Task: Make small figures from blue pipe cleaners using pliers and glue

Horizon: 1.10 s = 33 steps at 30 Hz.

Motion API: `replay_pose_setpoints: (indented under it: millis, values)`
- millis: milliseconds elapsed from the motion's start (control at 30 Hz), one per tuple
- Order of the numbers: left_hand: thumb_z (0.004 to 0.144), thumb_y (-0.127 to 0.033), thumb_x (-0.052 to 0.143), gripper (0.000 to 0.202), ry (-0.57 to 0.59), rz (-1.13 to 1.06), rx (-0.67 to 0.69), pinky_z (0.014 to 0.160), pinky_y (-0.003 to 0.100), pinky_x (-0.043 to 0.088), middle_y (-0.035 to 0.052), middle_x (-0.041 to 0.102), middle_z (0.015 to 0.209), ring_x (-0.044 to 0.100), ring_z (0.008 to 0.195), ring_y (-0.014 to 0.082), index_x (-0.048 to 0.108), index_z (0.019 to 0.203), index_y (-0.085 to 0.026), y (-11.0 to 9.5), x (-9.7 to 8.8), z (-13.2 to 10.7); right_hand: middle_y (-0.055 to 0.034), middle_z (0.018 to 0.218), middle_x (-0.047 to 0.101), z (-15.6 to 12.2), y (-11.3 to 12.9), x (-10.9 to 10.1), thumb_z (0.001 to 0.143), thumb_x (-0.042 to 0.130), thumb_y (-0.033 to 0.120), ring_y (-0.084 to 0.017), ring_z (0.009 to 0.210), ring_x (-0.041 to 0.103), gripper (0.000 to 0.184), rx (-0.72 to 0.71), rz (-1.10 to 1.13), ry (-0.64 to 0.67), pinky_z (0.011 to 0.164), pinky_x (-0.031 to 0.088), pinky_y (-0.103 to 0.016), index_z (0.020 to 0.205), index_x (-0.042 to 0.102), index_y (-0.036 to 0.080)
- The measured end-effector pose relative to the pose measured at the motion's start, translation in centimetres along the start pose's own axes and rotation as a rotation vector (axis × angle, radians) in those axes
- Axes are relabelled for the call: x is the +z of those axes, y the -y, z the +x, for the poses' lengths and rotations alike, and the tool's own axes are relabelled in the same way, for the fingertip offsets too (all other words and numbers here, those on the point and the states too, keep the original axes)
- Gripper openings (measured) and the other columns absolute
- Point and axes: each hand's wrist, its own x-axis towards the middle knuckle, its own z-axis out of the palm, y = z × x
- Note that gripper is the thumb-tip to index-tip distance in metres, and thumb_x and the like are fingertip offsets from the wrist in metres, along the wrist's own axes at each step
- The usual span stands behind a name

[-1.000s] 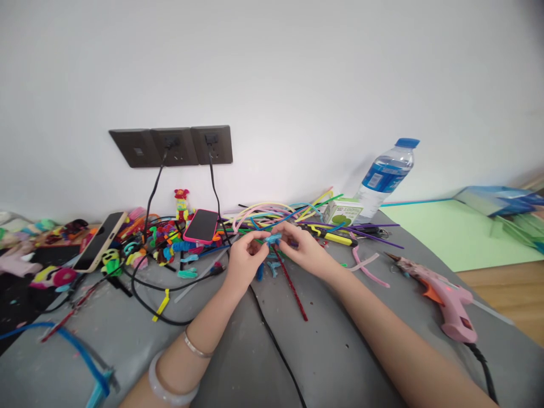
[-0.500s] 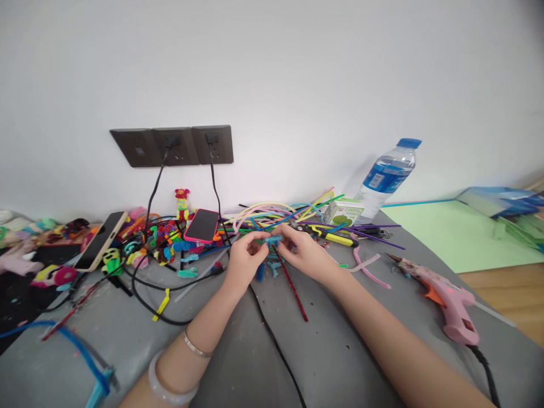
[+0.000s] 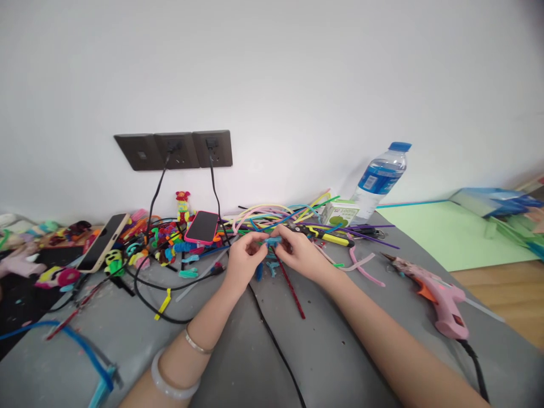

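Note:
My left hand (image 3: 243, 259) and my right hand (image 3: 298, 253) meet above the grey table (image 3: 331, 351), fingers pinched together on a short blue pipe cleaner piece (image 3: 272, 241) held between them. Just under the hands lie a red pipe cleaner (image 3: 293, 289) and a few blue scraps (image 3: 260, 271). Behind the hands a heap of coloured pipe cleaners (image 3: 276, 215) spreads along the wall. My left wrist carries a pale bangle and a thin bracelet.
A pink glue gun (image 3: 437, 296) lies at the right with its black cord. A water bottle (image 3: 378, 178) and a small green carton (image 3: 342, 213) stand at the back. Two phones (image 3: 201, 226) (image 3: 102, 242) charge from wall sockets (image 3: 174, 150). Small colourful craft pieces (image 3: 165, 243) crowd the left.
The hands stay pinched on the blue piece with only slight finger movement. The view has shifted a little, so everything sits slightly left and lower than before.

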Motion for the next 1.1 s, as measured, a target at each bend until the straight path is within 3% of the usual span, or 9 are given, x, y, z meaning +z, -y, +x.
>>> replay_pose_setpoints:
  millis: [267,433,600,767,1100]
  values:
    - [0.075,-0.021,0.062,0.021,-0.013,0.012,0.033,0.065,0.024,0.048,0.0057,0.072,0.084,0.062,0.069,0.0139,0.071,0.092,-0.015,0.0,-0.3,0.1,0.0065,0.058,0.042,0.1,-0.2,1.3,0.078,0.046,0.012,-0.012,0.053,0.043,0.019,-0.01,0.039,-0.124,0.055,0.032,-0.022,0.093,0.053,0.02]
    - [0.075,-0.024,0.064,0.019,-0.004,-0.021,0.02,0.072,0.027,0.052,0.0078,0.075,0.087,0.069,0.079,0.0183,0.071,0.09,-0.015,0.2,-0.5,0.3,0.0059,0.06,0.043,0.2,-0.5,1.7,0.079,0.045,0.013,-0.012,0.054,0.041,0.014,0.019,0.098,-0.133,0.054,0.032,-0.023,0.089,0.051,0.021]
    - [0.074,-0.024,0.065,0.016,-0.015,-0.048,0.016,0.072,0.028,0.055,0.0081,0.077,0.087,0.071,0.08,0.0197,0.072,0.086,-0.015,0.4,-0.5,0.4,0.0055,0.062,0.045,0.3,-0.8,1.8,0.079,0.044,0.012,-0.012,0.055,0.041,0.014,0.029,0.118,-0.116,0.054,0.031,-0.023,0.088,0.051,0.02]
    - [0.074,-0.025,0.066,0.017,-0.009,-0.054,0.02,0.074,0.03,0.056,0.0085,0.078,0.088,0.073,0.082,0.0211,0.073,0.086,-0.015,0.4,-0.6,0.4,0.008,0.057,0.037,0.2,-0.6,1.8,0.08,0.045,0.013,-0.011,0.051,0.038,0.013,0.019,0.095,-0.14,0.053,0.029,-0.023,0.088,0.05,0.021]
    - [0.074,-0.023,0.066,0.016,-0.005,-0.085,0.005,0.083,0.034,0.057,0.0087,0.078,0.09,0.073,0.086,0.0223,0.073,0.086,-0.016,0.3,-0.6,0.4,0.0064,0.062,0.04,0.3,-0.2,1.8,0.08,0.043,0.012,-0.011,0.051,0.037,0.011,-0.014,0.115,-0.127,0.053,0.029,-0.023,0.086,0.047,0.021]
